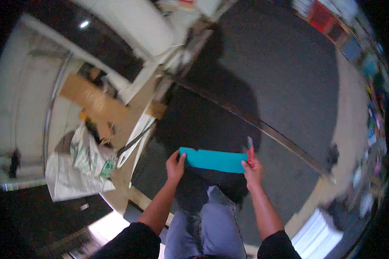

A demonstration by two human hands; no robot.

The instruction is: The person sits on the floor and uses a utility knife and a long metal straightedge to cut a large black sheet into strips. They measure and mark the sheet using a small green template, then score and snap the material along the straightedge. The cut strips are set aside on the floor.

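Two bare forearms come up from the lower edge of our view, dark sleeves pushed to the elbow, with grey trousers (212,224) showing between them. Our left hand (175,167) pinches the left end of a teal strip (212,159), thumb on top and fingers curled under, a firm grasp on the strip itself. Our right hand (252,172) is clenched around a red-handled cutting tool (250,152) whose grey tip points up and away; that same hand meets the right end of the strip, though we cannot tell whether the fingers also grip it. The strip hangs level between both hands, held in the air above the dark floor (289,77), just ahead of our knees. Our shadow falls across the floor beyond it. A long metal rail (263,127) runs diagonally over the floor past the hands. Off to the left, near a pale wooden board (95,101), sits a crumpled white sack with green print (84,166). Farther left a curved chrome tube (52,103) edges a pale surface. Along the far right rim stands a blurred row of coloured items (354,47), too smeared to identify.
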